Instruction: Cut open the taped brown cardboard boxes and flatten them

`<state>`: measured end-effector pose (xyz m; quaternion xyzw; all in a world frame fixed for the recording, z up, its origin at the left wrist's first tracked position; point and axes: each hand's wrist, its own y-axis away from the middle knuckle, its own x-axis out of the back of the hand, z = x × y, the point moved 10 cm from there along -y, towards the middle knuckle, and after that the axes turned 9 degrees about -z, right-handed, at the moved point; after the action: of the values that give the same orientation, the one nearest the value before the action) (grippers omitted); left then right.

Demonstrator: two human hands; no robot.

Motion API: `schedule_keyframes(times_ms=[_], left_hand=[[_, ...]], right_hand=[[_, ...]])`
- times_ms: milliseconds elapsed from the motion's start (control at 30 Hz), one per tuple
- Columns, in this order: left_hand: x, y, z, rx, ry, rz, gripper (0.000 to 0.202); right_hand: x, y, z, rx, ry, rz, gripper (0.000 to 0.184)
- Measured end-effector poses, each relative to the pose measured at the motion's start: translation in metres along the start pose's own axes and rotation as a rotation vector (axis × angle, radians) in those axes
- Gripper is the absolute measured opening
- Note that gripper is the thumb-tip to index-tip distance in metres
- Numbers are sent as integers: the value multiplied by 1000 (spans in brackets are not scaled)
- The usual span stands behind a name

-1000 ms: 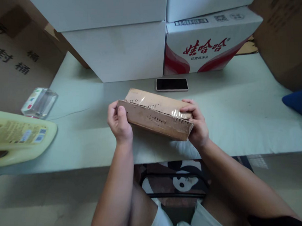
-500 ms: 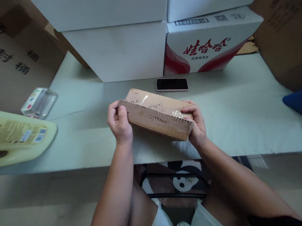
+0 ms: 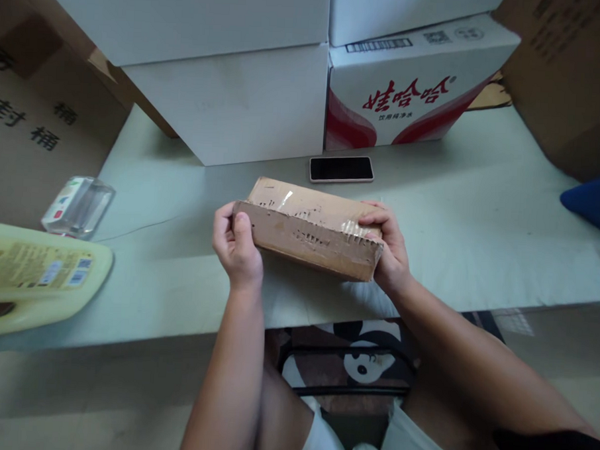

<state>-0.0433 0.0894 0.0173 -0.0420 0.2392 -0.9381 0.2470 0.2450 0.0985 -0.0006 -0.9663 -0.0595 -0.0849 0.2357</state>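
Observation:
A flat brown cardboard parcel (image 3: pixel 307 228), sealed with clear tape, is held just above the pale green table (image 3: pixel 479 219), tilted with its long side toward me. My left hand (image 3: pixel 235 245) grips its left end, thumb on the near face. My right hand (image 3: pixel 389 245) grips the right end, fingers curled over the taped top corner.
A black phone (image 3: pixel 341 168) lies face up behind the parcel. White boxes (image 3: pixel 230 102) and a red-printed carton (image 3: pixel 410 90) stand at the back. A yellow jug (image 3: pixel 34 276) and a clear plastic packet (image 3: pixel 78 204) lie at left. A blue object (image 3: pixel 594 201) sits at right.
The parcel and both hands have barely shifted; my right fingers slid slightly along the taped top corner.

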Motion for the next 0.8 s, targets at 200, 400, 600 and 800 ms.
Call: schedule_keyframes(times_ms=[200, 400, 600, 800], left_hand=[[-1, 1, 1, -3, 47, -2, 19], [1, 1, -1, 9, 26, 2, 26], [1, 0, 1, -57, 0, -10, 29], [1, 0, 3, -73, -38, -17, 29]], right_hand=[[-1, 0, 1, -8, -16, 5, 21], [0, 0, 0, 15, -46, 5, 20], [-1, 0, -1, 42, -56, -10, 21], [0, 0, 1, 37, -49, -8, 24]])
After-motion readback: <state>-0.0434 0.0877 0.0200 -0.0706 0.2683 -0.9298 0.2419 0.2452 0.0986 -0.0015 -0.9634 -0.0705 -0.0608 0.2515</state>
